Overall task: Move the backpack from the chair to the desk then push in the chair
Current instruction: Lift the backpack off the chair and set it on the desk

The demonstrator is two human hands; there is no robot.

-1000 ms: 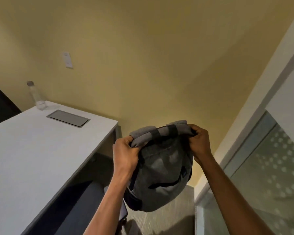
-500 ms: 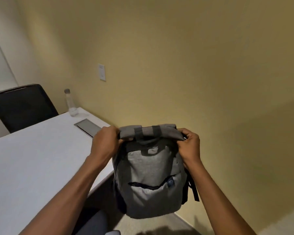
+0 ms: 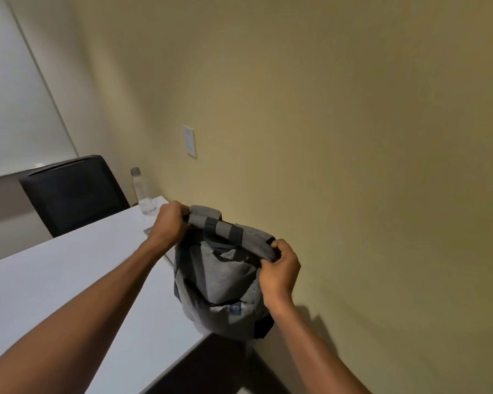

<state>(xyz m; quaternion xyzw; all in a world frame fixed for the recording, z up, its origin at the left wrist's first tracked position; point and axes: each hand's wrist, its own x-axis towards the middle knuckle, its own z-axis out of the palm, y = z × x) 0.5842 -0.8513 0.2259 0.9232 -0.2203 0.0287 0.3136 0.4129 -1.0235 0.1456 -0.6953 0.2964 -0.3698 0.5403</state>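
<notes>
**Grey on White, Against Ochre**

Heathered grey backpack (image 3: 225, 282) with darker charcoal strap bands across its rolled top and a small round blue badge near the base. Plain white desk (image 3: 69, 280) at 8 o'clock. Black chair back (image 3: 71, 191) at 10 o'clock. Clear bottle (image 3: 143, 191) with grey cap. Mustard-yellow wall (image 3: 353, 137); white switch plate (image 3: 189, 141).

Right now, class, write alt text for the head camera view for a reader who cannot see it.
Two bare hands, left hand and right hand, grip the top of a grey backpack at the corner of a white desk. Behind stand a water bottle and a black chair by a yellow wall.
</notes>
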